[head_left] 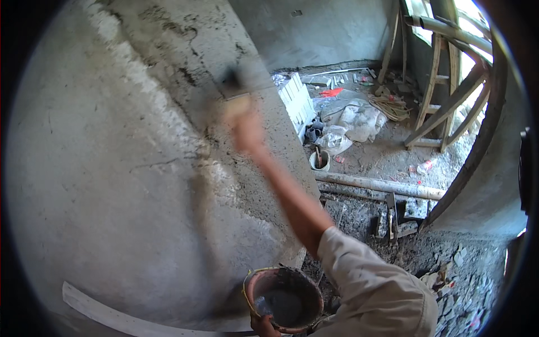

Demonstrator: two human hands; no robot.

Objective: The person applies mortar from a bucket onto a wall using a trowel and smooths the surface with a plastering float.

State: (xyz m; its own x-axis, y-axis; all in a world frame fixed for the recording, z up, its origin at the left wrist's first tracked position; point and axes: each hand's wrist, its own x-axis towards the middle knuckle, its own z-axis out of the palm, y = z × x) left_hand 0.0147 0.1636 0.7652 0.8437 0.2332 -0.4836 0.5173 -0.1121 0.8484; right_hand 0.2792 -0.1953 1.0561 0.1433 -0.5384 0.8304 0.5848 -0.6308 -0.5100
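My right arm reaches up and left across the grey plastered wall (123, 185). At its end my right hand (247, 132), smeared by motion, is closed on a wide brush (237, 104) with a pale handle and a dark head. The brush is at the rough, damp-looking strip of plaster (269, 135) near the wall's edge. Low in the view, my left hand (265, 326) grips the near rim of a round reddish-brown bucket (313, 300). Grey liquid shows inside the bucket, and a yellow wire handle (245, 289) hangs on its left side.
A pale curved strip (112, 317) runs along the wall's foot. Beyond the wall's edge are stacked white tiles (297, 101), plastic sacks (356, 121), a small white bucket (320, 161), long pipes (382, 185) and a wooden ladder (432, 95). Rubble (466, 269) covers the floor at right.
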